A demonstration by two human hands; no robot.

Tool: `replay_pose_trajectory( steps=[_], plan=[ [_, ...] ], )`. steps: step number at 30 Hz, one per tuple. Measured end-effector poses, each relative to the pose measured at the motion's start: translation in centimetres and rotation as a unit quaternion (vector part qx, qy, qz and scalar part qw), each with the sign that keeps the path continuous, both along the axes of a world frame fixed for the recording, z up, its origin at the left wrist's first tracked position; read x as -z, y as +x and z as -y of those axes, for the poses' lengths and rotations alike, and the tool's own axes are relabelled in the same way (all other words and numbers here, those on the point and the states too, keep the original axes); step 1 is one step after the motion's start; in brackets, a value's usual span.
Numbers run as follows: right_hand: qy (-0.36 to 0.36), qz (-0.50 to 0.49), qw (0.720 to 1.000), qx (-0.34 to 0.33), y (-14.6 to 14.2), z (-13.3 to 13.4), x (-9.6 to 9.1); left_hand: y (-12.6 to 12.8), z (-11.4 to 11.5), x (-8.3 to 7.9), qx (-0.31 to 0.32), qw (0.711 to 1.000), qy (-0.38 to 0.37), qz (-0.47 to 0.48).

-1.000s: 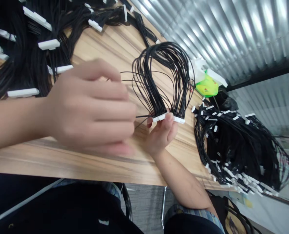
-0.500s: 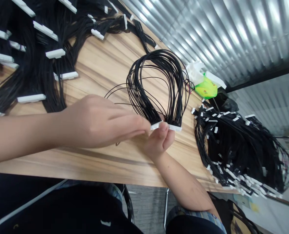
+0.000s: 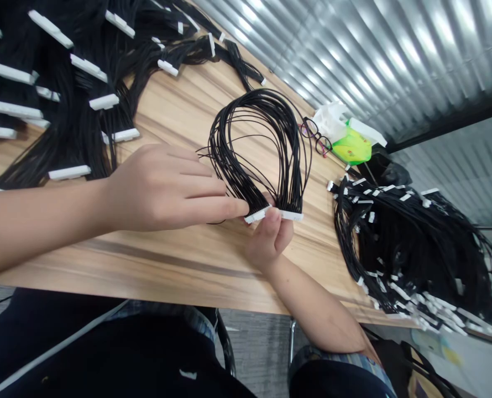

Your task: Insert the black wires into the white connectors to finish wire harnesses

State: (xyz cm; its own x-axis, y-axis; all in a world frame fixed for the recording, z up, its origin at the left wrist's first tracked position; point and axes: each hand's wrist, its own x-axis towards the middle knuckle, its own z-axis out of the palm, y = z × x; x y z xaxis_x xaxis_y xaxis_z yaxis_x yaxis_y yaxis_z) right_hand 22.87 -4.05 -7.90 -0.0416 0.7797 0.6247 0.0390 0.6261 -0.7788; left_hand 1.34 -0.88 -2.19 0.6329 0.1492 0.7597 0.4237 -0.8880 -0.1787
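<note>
A looped black wire harness [image 3: 256, 105] has a white connector at each end, brought side by side. My right hand [image 3: 268, 237] is closed on it, thumb over the inner ends of the left connector [image 3: 257, 214] and the right connector [image 3: 291, 215]. My left hand [image 3: 167, 188] comes in from the left, back of the hand up, fingers together. Its index fingertip touches the wires at the left connector's outer end; the thumb is mostly hidden beneath. A stray thin wire shows under this hand.
Heaped harnesses with white connectors [image 3: 105, 101] cover the table's far left. Another bundle of harnesses [image 3: 415, 249] lies at the right edge. Eyeglasses [image 3: 316, 135] and a green-yellow packet [image 3: 352, 146] sit by the corrugated metal wall [image 3: 354, 50]. The wooden table [image 3: 167, 265] ends near my lap.
The view has shifted slightly. My left fingers have moved up against the wires beside the left connector, and the loose wires at left have drawn in. My right hand keeps its hold.
</note>
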Motion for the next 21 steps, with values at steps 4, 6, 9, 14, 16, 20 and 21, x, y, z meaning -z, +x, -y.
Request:
replay_pose_trajectory(
  steps=[4,6,9,14,16,20,21],
  plan=[
    [-0.014,-0.016,1.000,0.007,-0.3,0.1,0.0,-0.1,-0.4,-0.2,0.000,1.000,0.011,-0.010],
    [-0.020,-0.012,1.000,0.013,-0.3,0.1,0.1,-0.1,-0.4,-0.3,-0.002,1.000,0.026,-0.010],
    [-0.011,-0.010,1.000,0.004,-0.1,0.0,0.3,0.1,-0.4,-0.5,-0.022,0.999,0.036,-0.003],
    [-0.006,0.040,0.999,0.031,0.2,-0.1,0.3,0.5,-0.3,-1.6,-0.036,0.999,0.014,-0.025],
    [-0.006,0.057,0.997,0.041,0.3,0.0,0.2,0.7,-0.4,-2.0,-0.033,0.998,0.009,-0.051],
    [-0.041,0.057,0.996,0.051,0.1,0.1,-0.3,0.7,-0.8,-2.2,-0.044,0.995,0.034,-0.077],
    [-0.057,0.048,0.996,0.055,-0.1,0.0,-0.5,0.6,-0.8,-2.1,-0.038,0.996,0.034,-0.069]
  ],
)
